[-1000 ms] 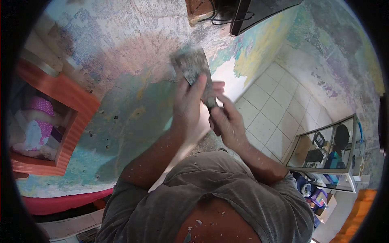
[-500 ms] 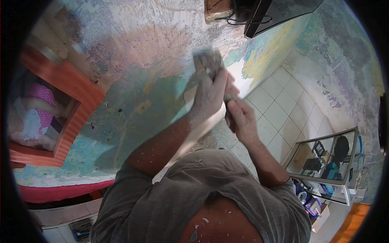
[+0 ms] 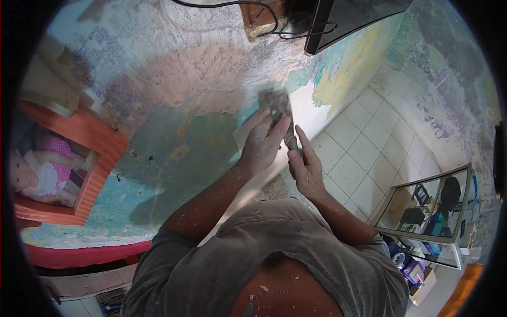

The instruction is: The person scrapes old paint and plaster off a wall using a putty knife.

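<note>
A scraper with a wide, dusty grey blade (image 3: pixel 274 100) is held in both hands against the patchy painted wall (image 3: pixel 174 142). The blade is a little blurred. My left hand (image 3: pixel 261 141) grips the scraper near its blade, thumb laid along it. Lower down, my right hand (image 3: pixel 308 169) closes round the handle, its index finger stretched upward. Around the blade the wall shows worn teal, pinkish and white layers, with a bright white strip (image 3: pixel 307 108) just to the right. Pale flakes and dust cling to my forearms, shirt and chest.
An orange-framed photo (image 3: pixel 90 177) hangs at the left. A black flat screen (image 3: pixel 354 21) with a loose cable (image 3: pixel 264 16) is at the top. To the right are white floor tiles (image 3: pixel 364 142) and a glass cabinet (image 3: pixel 422 206) holding several items. Red cloth (image 3: pixel 90 254) lies lower left.
My hands and the scraper have moved down the picture, toward my body, still gripping. The view has shifted slightly, showing more of the cable at the top.
</note>
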Tool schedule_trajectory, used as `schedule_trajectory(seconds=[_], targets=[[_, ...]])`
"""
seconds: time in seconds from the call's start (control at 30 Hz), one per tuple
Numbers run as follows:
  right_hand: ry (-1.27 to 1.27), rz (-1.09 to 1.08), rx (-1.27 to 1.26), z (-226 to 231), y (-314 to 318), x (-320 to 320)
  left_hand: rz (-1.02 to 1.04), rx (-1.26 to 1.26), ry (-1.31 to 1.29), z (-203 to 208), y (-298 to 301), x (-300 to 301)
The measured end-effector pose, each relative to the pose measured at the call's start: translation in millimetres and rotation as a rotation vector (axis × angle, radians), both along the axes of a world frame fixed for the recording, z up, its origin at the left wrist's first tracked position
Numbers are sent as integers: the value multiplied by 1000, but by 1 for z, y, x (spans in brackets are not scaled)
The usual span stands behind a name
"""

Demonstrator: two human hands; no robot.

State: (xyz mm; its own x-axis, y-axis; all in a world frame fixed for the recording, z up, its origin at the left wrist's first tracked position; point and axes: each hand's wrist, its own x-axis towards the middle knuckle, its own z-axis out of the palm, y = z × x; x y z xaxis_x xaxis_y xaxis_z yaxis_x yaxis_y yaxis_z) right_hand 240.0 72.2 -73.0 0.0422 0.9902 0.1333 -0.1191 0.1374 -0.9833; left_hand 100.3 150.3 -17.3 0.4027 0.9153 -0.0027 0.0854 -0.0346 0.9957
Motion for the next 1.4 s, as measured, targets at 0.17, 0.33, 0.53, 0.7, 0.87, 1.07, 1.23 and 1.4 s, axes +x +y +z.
schedule_trajectory(seconds=[0.17,0.33,0.53,0.7,0.87,1.07,1.23,1.4], targets=[[86,31,82,13,24,-13,215,594,88,23,-35,-51],[153,4,80,15,63,-10,299,1174,344,41,-39,-131],[96,-23,111,2,45,-44,297,1361,529,40,-35,-132],[240,-83,37,6,65,-43,282,1441,512,39,-32,-131],[39,-41,5,-24,41,-51,249,1457,478,38,-32,-129],[129,-173,-29,-35,54,-55,225,1481,515,38,-28,-130],[252,-151,-102,10,75,-27,216,1450,502,38,-33,-135],[127,-170,-110,-34,52,-54,202,1464,494,38,-27,-129]])
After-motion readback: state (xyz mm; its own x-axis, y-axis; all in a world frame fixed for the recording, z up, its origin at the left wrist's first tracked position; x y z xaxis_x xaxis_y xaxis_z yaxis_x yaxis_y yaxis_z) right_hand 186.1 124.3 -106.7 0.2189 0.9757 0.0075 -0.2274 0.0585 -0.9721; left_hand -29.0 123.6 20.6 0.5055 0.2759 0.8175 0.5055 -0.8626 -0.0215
